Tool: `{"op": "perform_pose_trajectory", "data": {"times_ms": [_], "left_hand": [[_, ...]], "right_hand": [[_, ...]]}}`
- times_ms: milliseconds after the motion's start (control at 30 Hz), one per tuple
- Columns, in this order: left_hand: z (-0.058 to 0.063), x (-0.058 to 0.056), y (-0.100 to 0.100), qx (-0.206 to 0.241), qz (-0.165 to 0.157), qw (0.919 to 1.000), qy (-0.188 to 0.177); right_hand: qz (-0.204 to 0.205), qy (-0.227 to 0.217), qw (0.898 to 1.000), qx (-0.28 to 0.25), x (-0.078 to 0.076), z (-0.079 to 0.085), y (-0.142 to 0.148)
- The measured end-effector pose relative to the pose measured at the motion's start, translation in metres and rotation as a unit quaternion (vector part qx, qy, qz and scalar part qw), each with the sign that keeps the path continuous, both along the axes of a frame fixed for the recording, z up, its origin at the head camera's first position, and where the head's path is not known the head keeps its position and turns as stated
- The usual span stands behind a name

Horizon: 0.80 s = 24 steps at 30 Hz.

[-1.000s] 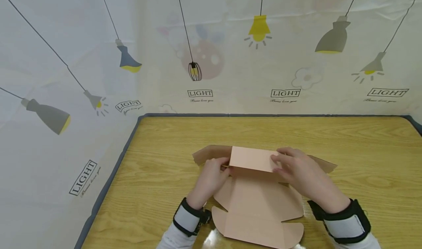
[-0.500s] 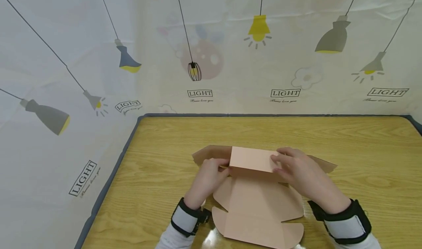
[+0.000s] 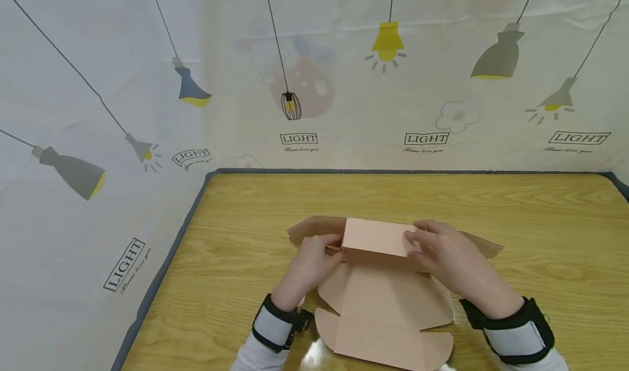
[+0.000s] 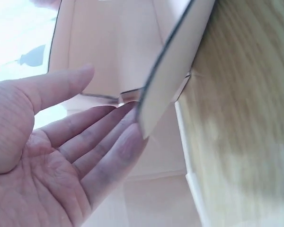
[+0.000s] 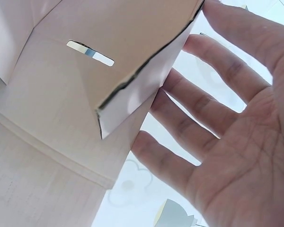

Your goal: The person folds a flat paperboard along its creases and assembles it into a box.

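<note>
A flat-cut cardboard box lies partly folded on the table, its far end raised with a panel turned over toward me. At that panel's left end is my left hand; in the left wrist view its long fingers reach along a standing flap, thumb apart. My right hand grips the panel's right end. In the right wrist view, its fingertips meet the outer side of the cardboard flap, thumb at the upper edge. A slot shows in the cardboard.
The wood-grain table has a dark edging. Behind and to the left hangs a pale cloth printed with lamps. Side flaps stick out at the box's far left and right; rounded flaps lie near me.
My left wrist shifts slightly left and the left fingers straighten a little at the panel's end. The right hand and the box stay where they are.
</note>
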<state>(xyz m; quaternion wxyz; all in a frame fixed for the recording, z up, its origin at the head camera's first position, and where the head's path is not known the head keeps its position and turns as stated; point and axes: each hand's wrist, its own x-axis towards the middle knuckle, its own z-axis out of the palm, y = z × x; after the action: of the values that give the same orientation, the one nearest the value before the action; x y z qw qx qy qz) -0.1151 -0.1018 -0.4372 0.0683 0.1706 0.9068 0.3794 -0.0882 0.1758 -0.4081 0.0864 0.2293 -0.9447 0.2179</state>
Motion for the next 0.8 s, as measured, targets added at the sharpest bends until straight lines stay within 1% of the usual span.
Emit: {"op": "perform_pose_trajectory", "data": {"times_ms": [67,100,167,233,300,367,400,467,567,700,800], "left_hand": [[0.006,0.001,-0.004,-0.001,0.002,1.0000,-0.010],[0.010,0.001,-0.007,0.007,0.005,0.9999,-0.013],[0.018,0.002,-0.013,0.030,0.011,0.9995,-0.005],[0.025,0.003,-0.021,0.067,0.016,0.9973,0.026],[0.030,0.002,-0.028,0.101,0.026,0.9921,0.070],[0.032,0.000,-0.035,0.114,0.039,0.9854,0.120],[0.032,-0.001,-0.038,0.117,0.045,0.9826,0.138],[0.030,-0.005,-0.043,0.109,0.058,0.9794,0.160],[0.026,-0.010,-0.048,0.093,0.072,0.9820,0.148],[0.020,-0.014,-0.052,0.076,0.090,0.9875,0.105],[0.014,-0.017,-0.055,0.077,0.093,0.9893,0.082]], "right_hand": [[-0.003,-0.003,1.000,0.002,0.000,0.001,0.000],[-0.005,-0.005,1.000,0.003,0.000,0.001,0.000],[-0.006,-0.004,1.000,0.003,0.000,0.000,0.000],[-0.007,-0.003,1.000,0.003,0.000,0.000,0.000],[-0.007,-0.002,1.000,0.003,0.000,0.000,0.000],[-0.007,0.000,1.000,0.004,0.000,0.000,0.000],[-0.008,-0.001,1.000,0.004,0.000,0.000,0.000],[-0.009,-0.003,1.000,0.005,0.000,0.001,0.000],[-0.010,-0.007,1.000,0.003,0.000,0.001,0.000],[-0.011,-0.008,1.000,-0.002,0.001,0.001,0.000],[-0.011,-0.011,1.000,-0.002,0.001,0.001,0.000]]}}
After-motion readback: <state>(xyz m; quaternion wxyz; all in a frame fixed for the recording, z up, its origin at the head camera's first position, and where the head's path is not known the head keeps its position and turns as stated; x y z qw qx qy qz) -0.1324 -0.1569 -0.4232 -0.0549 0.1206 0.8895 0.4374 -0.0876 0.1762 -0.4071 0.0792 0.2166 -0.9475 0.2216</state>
